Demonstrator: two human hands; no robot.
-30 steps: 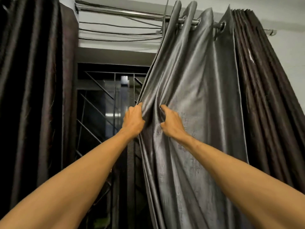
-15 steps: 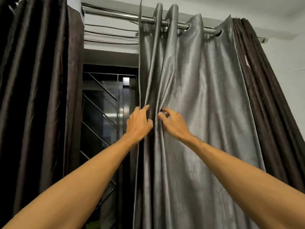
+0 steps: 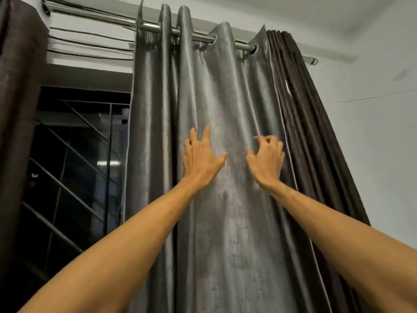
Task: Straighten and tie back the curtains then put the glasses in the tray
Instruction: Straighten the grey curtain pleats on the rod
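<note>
A shiny grey curtain [image 3: 225, 91] hangs in folds from a metal rod [image 3: 112, 18] straight ahead. My left hand [image 3: 200, 157] lies spread on the cloth, fingers straight and pointing up. My right hand [image 3: 266, 158] is a little to the right at the same height, its fingers curled at a fold near the grey curtain's right edge; blur hides whether they pinch the cloth. A dark brown curtain [image 3: 316, 136] is bunched behind that edge. No glasses or tray are in view.
Another dark brown curtain [image 3: 18, 132] hangs at the far left. Between it and the grey curtain is a dark window with a metal grille [image 3: 74, 172]. A pale wall [image 3: 379, 132] stands to the right.
Both hands let go of the grey curtain's left edge and moved right across the cloth. The left hand opened flat. The curtain now hangs wider and straighter.
</note>
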